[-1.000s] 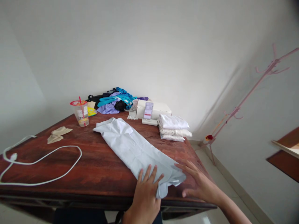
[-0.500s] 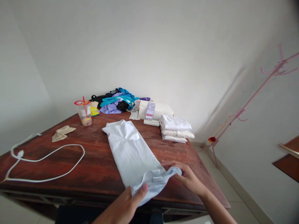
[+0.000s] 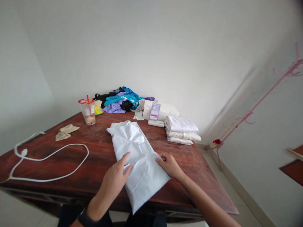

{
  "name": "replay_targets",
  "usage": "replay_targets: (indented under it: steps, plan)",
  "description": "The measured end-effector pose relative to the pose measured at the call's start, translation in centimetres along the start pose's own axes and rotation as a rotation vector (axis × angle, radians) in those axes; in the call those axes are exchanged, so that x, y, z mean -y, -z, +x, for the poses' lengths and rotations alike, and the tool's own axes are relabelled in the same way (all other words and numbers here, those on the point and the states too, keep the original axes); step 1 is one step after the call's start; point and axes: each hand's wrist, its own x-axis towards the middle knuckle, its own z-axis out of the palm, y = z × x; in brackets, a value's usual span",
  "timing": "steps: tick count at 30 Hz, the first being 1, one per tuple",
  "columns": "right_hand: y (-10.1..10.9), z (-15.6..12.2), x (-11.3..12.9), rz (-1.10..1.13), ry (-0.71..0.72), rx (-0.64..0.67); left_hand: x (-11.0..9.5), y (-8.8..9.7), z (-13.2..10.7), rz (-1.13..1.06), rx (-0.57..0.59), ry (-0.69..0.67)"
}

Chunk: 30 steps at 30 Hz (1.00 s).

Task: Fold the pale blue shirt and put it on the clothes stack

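A white shirt (image 3: 134,142) lies lengthwise on the wooden table, folded into a long narrow strip. Its near end is turned up over itself, and one corner hangs at the table's front edge. My left hand (image 3: 117,173) rests at the left side of this turned-up part, thumb and index finger spread apart on the fabric. On the opposite side, my right hand (image 3: 169,165) pinches the shirt's right edge between thumb and curled fingers.
A stack of folded white clothes (image 3: 181,130) sits right of the shirt, before a white box (image 3: 165,109). Crumpled clothes (image 3: 125,100) lie at the back. Leftward are a plastic cup (image 3: 88,112), beige cloth (image 3: 66,131) and white cable (image 3: 52,180). A pink coat rack (image 3: 260,104) leans rightward.
Both hands have moved forward, away from me, turning the shirt's near end up onto the rest of it. The left hand's fingers have spread from their grip on the hem.
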Motion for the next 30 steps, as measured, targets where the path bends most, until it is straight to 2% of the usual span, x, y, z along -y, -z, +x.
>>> replay_targets:
  steps: [4,6,8,10,13,16,21,23,25,27,30]
  plan:
    - [-0.1,-0.7,0.2,-0.132,0.03,-0.079,-0.5,0.3,-1.2,0.013,-0.179,-0.261]
    - [0.0,-1.0,0.3,-0.187,0.03,-0.1,-0.8,0.9,-2.2,-0.016,-0.214,-0.406]
    - [0.0,-1.2,0.3,-0.215,0.032,-0.107,-1.0,1.5,-3.6,-0.029,-0.128,-0.545]
    - [0.1,-1.3,0.3,-0.22,0.034,-0.102,-1.3,2.1,-5.1,-0.005,0.016,-0.639]
    - [0.1,-1.4,0.6,-0.232,0.028,-0.08,-1.6,2.6,-6.6,0.056,0.189,-0.653]
    - [0.1,-1.7,1.1,-0.312,0.016,-0.073,-1.5,2.2,-6.9,0.104,0.271,-0.621]
    - [0.0,-2.7,1.4,-0.42,0.005,-0.112,-1.0,0.2,-6.4,0.135,0.215,-0.551]
    - [0.2,-3.1,1.2,-0.375,0.08,-0.14,-1.1,-0.3,-6.2,0.134,0.198,-0.538]
    - [0.7,-3.5,0.8,-0.322,0.231,-0.155,-1.3,-0.3,-5.9,0.117,0.212,-0.551]
    - [1.4,-4.0,0.5,-0.316,0.387,-0.089,-1.4,0.1,-5.5,0.092,0.249,-0.581]
    - [2.6,-5.0,-0.1,-0.381,0.494,0.178,-1.1,0.7,-4.8,0.038,0.299,-0.621]
